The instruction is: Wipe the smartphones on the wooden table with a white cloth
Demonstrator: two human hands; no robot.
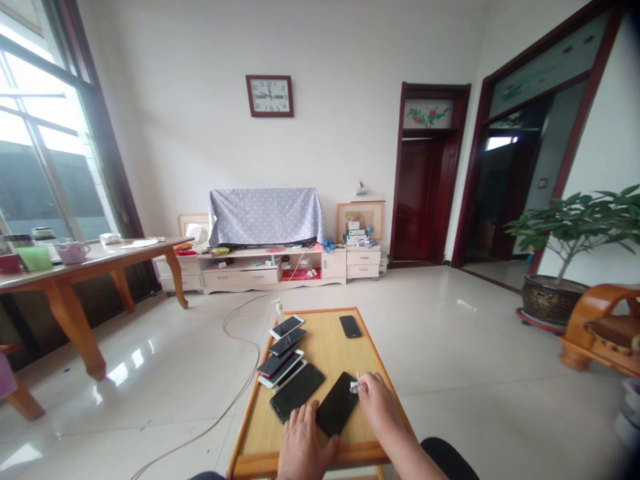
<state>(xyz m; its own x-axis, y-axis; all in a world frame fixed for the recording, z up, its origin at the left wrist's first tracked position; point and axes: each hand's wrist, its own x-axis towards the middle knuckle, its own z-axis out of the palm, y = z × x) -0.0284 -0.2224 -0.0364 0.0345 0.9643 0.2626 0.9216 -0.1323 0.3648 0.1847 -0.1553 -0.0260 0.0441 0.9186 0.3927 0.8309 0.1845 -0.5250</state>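
On the low wooden table [345,347], the left hand [303,445] lies flat, fingers spread, touching the near end of a black slab-shaped phone [336,405] — right of it, the right hand [376,399] pinches a small white wipe [355,387] against the phone's far corner.

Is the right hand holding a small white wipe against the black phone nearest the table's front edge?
Yes. The right hand pinches a small white wipe at the top corner of the black phone, which the left hand steadies.
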